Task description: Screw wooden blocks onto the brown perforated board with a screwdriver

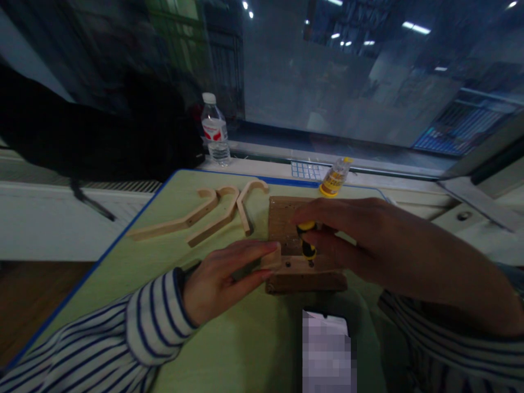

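Observation:
My right hand (380, 243) is closed around a stubby yellow-and-black screwdriver (308, 246), which points down at a light wooden strip (298, 265). Two dark screws or holes show in the strip near the tool's tip. Between thumb and fingers, my left hand (229, 275) grips the strip's left end. The strip lies across a brown board (282, 221) that looks like corrugated cardboard or wood. To the left, curved wooden pieces rest on the table: a long one (180, 222), a middle one (215, 224) and a short one (243, 210).
Beyond the green table (229, 349), a water bottle (215, 131) stands on the window sill. A small yellow-capped bottle (334, 177) is at the table's far edge, beside a white grid (307, 170). A partly pixelated flat object (329, 355) lies in front. Black fabric (94, 131) hangs at left.

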A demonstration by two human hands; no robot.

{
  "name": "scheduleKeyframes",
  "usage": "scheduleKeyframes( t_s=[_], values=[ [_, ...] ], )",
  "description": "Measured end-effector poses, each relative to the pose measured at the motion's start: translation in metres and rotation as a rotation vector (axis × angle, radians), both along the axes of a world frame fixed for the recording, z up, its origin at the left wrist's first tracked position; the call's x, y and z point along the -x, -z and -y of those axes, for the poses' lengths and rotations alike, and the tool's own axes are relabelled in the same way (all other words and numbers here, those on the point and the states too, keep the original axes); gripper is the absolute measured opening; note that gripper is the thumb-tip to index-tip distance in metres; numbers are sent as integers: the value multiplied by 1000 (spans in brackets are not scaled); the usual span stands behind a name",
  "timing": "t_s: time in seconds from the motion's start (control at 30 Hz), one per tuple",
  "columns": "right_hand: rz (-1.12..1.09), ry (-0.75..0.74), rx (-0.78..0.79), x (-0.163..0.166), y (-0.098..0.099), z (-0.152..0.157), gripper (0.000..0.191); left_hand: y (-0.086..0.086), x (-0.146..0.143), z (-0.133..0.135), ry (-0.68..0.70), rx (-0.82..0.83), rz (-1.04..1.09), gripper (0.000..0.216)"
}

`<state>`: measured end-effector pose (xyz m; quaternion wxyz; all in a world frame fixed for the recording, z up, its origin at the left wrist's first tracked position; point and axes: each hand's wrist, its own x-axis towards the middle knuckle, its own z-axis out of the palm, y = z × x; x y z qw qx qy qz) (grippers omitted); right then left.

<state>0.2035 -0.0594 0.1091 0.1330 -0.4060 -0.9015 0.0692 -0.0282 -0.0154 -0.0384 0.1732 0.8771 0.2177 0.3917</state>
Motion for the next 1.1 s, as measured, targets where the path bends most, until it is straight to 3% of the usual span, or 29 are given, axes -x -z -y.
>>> scheduleKeyframes(
  t_s=[0.53, 1.1],
  values=[
    [-57, -55, 42, -1, 0, 1, 12, 1, 1, -1, 27, 15, 8, 42],
    [2, -11, 88, -1, -1, -1, 9, -4, -1, 0, 11, 20, 18, 40]
  ],
)
